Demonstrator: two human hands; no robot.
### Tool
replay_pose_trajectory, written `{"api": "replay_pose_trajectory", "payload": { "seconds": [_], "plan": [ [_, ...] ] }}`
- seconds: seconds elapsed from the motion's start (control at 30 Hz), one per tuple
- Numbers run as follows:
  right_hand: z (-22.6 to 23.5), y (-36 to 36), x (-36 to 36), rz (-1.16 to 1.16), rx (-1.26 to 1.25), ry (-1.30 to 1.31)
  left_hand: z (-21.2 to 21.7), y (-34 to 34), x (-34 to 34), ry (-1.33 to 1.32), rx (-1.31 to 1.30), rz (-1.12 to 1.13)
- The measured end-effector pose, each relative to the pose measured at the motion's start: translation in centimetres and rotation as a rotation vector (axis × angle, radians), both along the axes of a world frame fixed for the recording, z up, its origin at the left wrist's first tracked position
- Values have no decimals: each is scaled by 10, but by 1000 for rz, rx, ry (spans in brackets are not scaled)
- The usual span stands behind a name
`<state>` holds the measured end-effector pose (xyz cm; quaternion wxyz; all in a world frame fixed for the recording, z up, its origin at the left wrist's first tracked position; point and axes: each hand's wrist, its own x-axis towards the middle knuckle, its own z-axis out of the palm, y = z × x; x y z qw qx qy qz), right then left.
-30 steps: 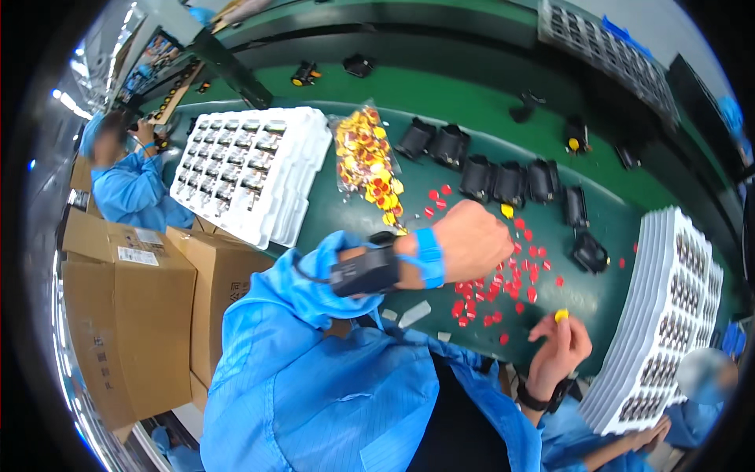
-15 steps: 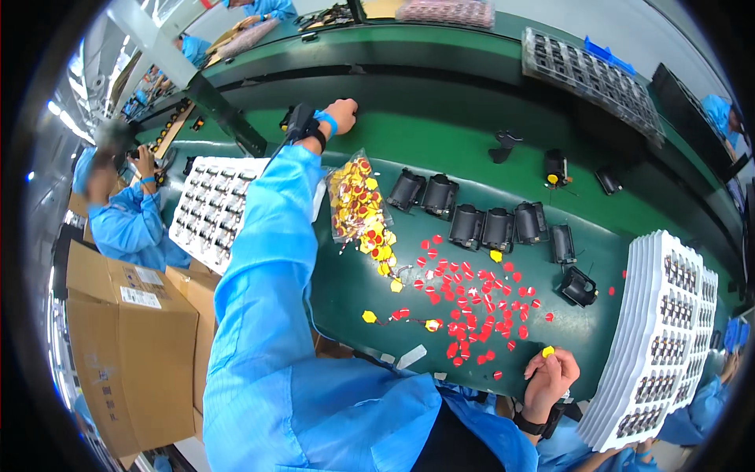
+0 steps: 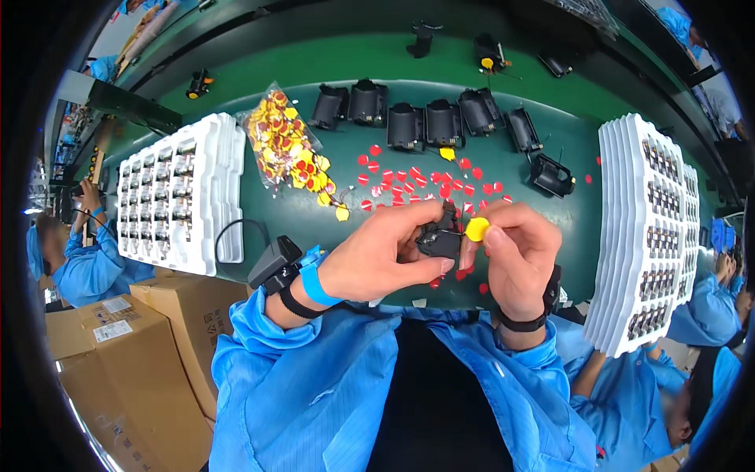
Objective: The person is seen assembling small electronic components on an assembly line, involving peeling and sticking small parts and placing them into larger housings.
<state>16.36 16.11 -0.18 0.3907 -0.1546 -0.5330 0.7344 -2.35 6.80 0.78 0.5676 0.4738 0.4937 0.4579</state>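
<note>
My left hand [image 3: 373, 256] is closed around a small black plastic part [image 3: 439, 242] in front of my chest. My right hand [image 3: 525, 250] pinches a round yellow disc [image 3: 476, 229] between thumb and fingers, right beside that part; whether the two touch, I cannot tell. Beneath and beyond both hands, many red discs [image 3: 446, 190] lie scattered on the green mat [image 3: 578, 130], some hidden by the hands. To the left, an open clear bag [image 3: 277, 138] spills yellow and red discs with thin wires. Several black plastic housings [image 3: 406, 126] stand in a curved row farther back.
Stacked white trays with small metal parts stand at left [image 3: 161, 197] and right [image 3: 649, 236]. Cardboard boxes [image 3: 134, 377] sit at the lower left. Loose black parts [image 3: 423, 39] lie toward the back. Co-workers in blue [image 3: 94, 263] are on both sides.
My left hand has come back from the far left and now holds the black plastic part. My right hand has brought the yellow disc up to it. The view has shifted.
</note>
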Motion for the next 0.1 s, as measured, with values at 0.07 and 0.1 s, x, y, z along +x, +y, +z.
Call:
{"api": "replay_pose_trajectory", "payload": {
  "seconds": [0.07, 0.1],
  "plan": [
    [0, 4, 13, 86, 72, -113, 0, 0, 1, 11, -69, -70],
    [0, 5, 21, 169, 146, -209, 4, 2, -3, 39, -135, -145]
  ]
}}
